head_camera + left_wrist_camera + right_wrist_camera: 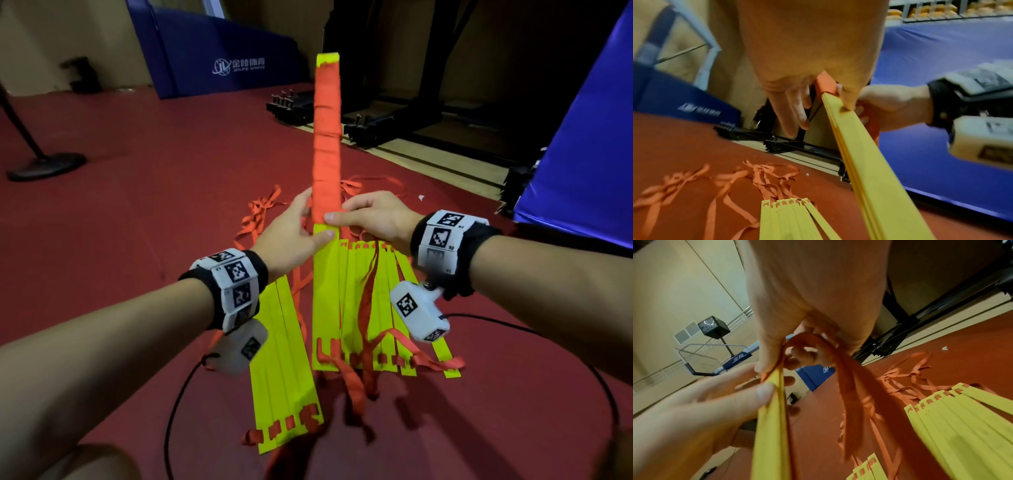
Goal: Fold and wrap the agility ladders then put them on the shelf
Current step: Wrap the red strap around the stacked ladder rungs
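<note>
I hold a stacked bundle of yellow ladder rungs (327, 284) off the red floor, pointing away from me. Its far half is wound in orange strap (327, 137). My left hand (313, 221) pinches the bundle at mid-length, thumb on the yellow face and fingers behind. My right hand (342, 212) grips from the right, thumb at the edge of the winding. In the right wrist view the loose strap (851, 386) loops round its curled fingers. In the left wrist view the bundle (865, 162) is a thick stack. More yellow rungs (284, 359) lie fanned on the floor beneath.
Tangled orange straps (260, 212) trail on the floor beyond the rungs. Blue mats stand at the back (212, 51) and on the right (589, 154). Black metal frames (370, 120) lie ahead, a stand base (46, 166) at left. A black cable (178, 394) curves near me.
</note>
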Demonstrator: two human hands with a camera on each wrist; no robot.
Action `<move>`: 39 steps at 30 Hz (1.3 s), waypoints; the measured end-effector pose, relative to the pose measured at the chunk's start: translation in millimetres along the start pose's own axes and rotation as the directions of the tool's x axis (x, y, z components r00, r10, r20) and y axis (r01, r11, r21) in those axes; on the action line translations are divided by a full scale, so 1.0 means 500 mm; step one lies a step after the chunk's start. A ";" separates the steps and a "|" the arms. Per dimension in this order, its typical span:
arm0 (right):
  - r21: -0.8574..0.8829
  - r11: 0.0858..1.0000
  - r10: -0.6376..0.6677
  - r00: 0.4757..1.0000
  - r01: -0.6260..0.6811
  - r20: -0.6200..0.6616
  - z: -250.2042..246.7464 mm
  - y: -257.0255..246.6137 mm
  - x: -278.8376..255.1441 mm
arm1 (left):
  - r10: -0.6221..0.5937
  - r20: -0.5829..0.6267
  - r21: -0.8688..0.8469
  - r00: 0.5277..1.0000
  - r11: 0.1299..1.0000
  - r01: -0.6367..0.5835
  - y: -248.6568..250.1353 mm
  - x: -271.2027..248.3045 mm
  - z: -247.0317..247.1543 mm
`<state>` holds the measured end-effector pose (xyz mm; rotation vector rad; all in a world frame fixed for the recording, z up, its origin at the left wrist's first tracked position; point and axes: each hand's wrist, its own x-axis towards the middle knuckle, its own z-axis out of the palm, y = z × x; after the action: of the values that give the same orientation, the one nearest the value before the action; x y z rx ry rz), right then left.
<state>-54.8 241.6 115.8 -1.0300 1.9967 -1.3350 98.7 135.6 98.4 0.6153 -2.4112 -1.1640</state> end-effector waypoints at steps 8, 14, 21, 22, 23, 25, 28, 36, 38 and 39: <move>0.037 0.996 -0.078 0.997 0.077 0.024 0.030 0.003 -0.015 | -0.137 -0.088 -0.068 0.987 0.989 0.131 0.005 -0.003 0.022; -0.049 0.993 -0.104 0.985 0.111 0.136 0.000 0.010 -0.015 | -0.192 0.012 -0.354 0.981 0.917 0.184 0.010 -0.008 0.011; -0.025 0.998 -0.043 0.968 0.051 0.247 0.004 -0.001 -0.021 | -0.125 0.124 -0.402 0.984 0.901 0.165 0.005 -0.007 0.008; -0.038 0.998 -0.047 0.967 0.059 0.252 0.004 0.000 -0.023 | -0.127 0.143 -0.405 0.982 0.898 0.174 0.005 -0.008 0.008; -0.049 0.996 -0.058 0.968 0.072 0.245 0.004 0.003 -0.022 | -0.136 0.160 -0.404 0.978 0.895 0.191 0.006 -0.009 0.007; -0.043 0.994 -0.091 0.977 0.101 0.192 0.004 0.008 -0.020 | -0.169 0.184 -0.430 0.968 0.872 0.234 0.010 -0.008 0.002; -0.010 0.993 -0.120 0.989 0.122 0.091 0.004 0.011 -0.012 | -0.227 0.125 -0.529 0.966 0.808 0.258 0.019 0.002 -0.012; -0.078 0.992 -0.084 0.984 0.098 0.160 -0.008 0.006 -0.016 | -0.200 -0.147 -0.465 0.969 0.878 0.111 0.003 0.018 -0.002; -0.205 0.972 -0.069 0.973 0.115 0.220 -0.018 0.007 -0.016 | -0.181 -0.170 -0.437 0.969 0.895 0.091 -0.001 0.018 -0.007; -0.244 0.961 -0.068 0.967 0.129 0.244 -0.023 0.009 -0.016 | -0.163 -0.173 -0.420 0.971 0.904 0.077 -0.003 0.018 -0.009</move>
<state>-60.1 255.1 116.2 -1.3559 1.9943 -0.9635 93.8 127.1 101.3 0.7116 -1.8978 -1.5228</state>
